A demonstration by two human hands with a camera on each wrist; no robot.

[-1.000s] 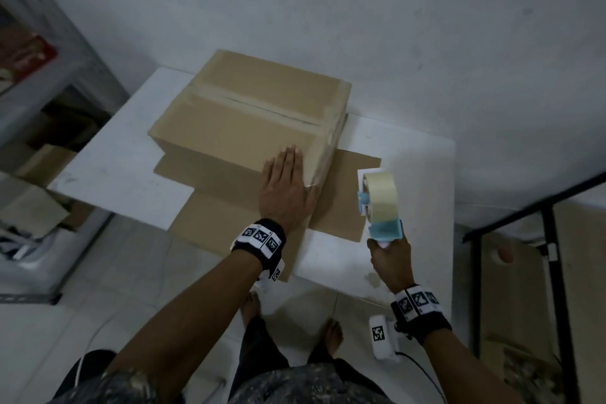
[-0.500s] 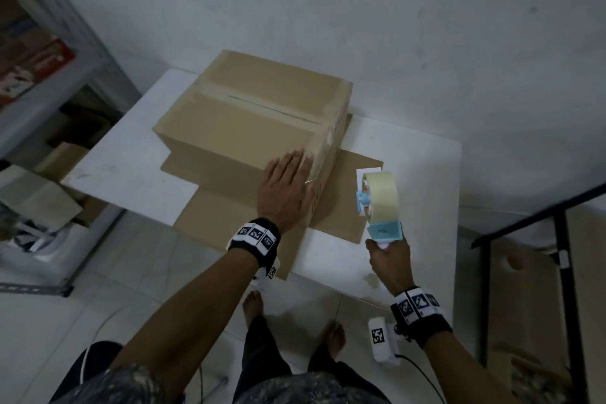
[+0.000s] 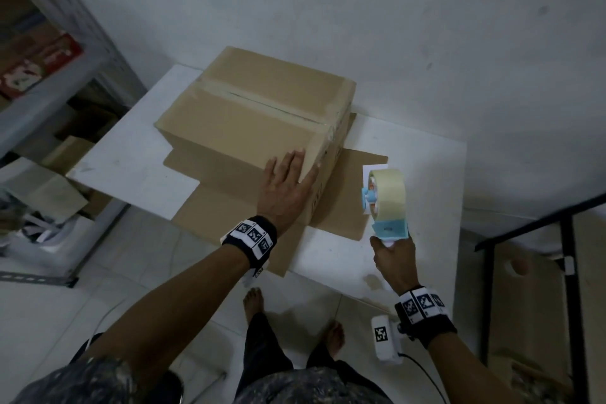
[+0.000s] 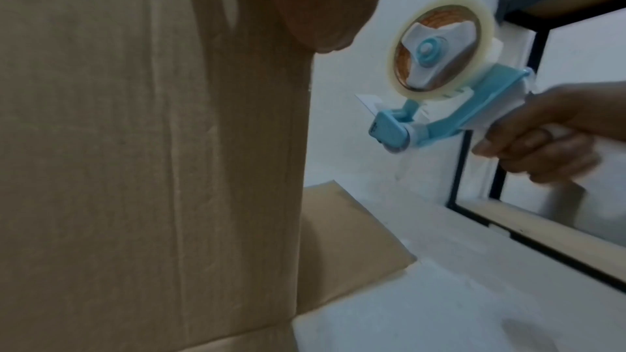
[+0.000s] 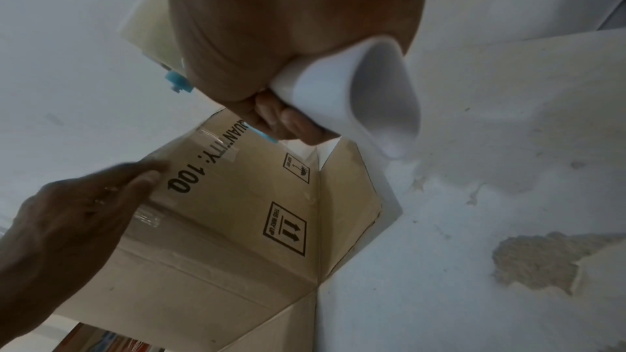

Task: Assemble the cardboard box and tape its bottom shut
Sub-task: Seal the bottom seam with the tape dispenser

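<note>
1. Now the cardboard box (image 3: 249, 115) sits upside down on the white table (image 3: 410, 174), its open flaps spread flat under it.
2. A strip of tape (image 3: 262, 100) already runs along the seam on top of the box and folds down its end wall.
3. The left hand (image 3: 285, 187) lies flat, fingers straight, pressing the box's near corner.
4. The right hand (image 3: 392, 257) curls round the tape dispenser (image 3: 385, 203), just beside the box.
5. It looks like the taping is nearly done; maybe only smoothing is left.
</note>
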